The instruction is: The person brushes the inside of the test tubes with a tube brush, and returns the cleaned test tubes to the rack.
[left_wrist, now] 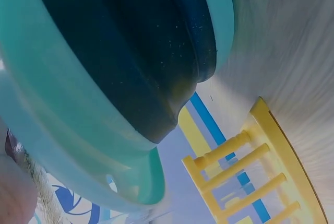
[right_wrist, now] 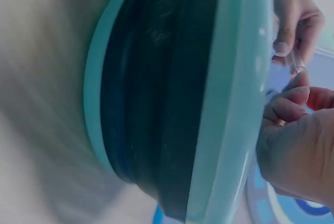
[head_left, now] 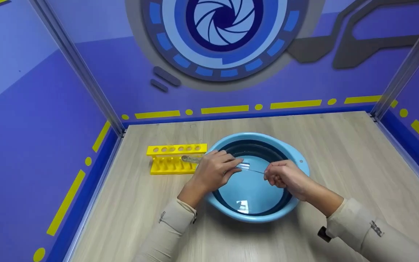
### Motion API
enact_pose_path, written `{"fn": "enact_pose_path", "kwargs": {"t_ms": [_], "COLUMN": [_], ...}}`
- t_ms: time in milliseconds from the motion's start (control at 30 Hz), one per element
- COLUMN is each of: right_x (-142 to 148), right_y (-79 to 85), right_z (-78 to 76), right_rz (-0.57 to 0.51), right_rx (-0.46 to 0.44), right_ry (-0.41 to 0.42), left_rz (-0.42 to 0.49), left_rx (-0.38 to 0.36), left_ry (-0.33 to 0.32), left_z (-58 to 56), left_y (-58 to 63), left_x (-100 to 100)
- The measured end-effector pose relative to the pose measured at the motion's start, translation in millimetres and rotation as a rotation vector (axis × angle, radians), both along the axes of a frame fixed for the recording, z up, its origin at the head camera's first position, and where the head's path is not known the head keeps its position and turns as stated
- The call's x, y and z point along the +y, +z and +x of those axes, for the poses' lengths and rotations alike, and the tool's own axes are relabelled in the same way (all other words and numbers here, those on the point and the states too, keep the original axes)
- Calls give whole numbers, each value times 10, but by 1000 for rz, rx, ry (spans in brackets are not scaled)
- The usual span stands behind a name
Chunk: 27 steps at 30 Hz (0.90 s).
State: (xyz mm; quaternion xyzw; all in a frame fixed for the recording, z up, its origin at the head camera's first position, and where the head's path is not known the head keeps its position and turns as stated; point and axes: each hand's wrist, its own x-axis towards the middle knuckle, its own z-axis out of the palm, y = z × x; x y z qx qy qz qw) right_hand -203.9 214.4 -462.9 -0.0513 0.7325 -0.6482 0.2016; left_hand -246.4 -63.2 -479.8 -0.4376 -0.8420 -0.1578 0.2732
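Note:
Over the blue basin, my left hand grips a clear test tube that lies nearly level, its rounded end pointing left. My right hand pinches the thin wire handle of a test tube brush that runs into the tube. Pale bristles show beside the left fingers in the left wrist view. The tube's open end lies between the two hands in the right wrist view. My left palm and fingers hide the tube's middle.
A yellow test tube rack stands left of the basin, behind the tube's rounded end. Light reflections show on the basin's floor. The wooden table is bounded by blue printed panels at the back and sides.

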Motion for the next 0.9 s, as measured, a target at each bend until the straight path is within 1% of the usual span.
{"fn": "enact_pose_path", "kwargs": {"t_ms": [100,200,400,600,900], "right_x": [-1,2,-1,-17,-57], "right_y": [-10,-36,-94,-95,-30], "right_z": [-29,-31,15,74,123], "right_rz": [-73,-128,-199,-231,-284], "right_rx": [-75,-86,-42,-23,-19], "right_ry": [60,85,62,64,-4], "left_rz": [5,11,-2,-27,-32], "left_rx": [-15,-50,-118,-132,-123], "left_ry": [-8,-28,-71,-81,-96], "left_z": [-4,-26,-79,-87,-117], "left_y": [-12,-18,2,17,52], "left_x": [-15,-26,-46,-89,-78]}}
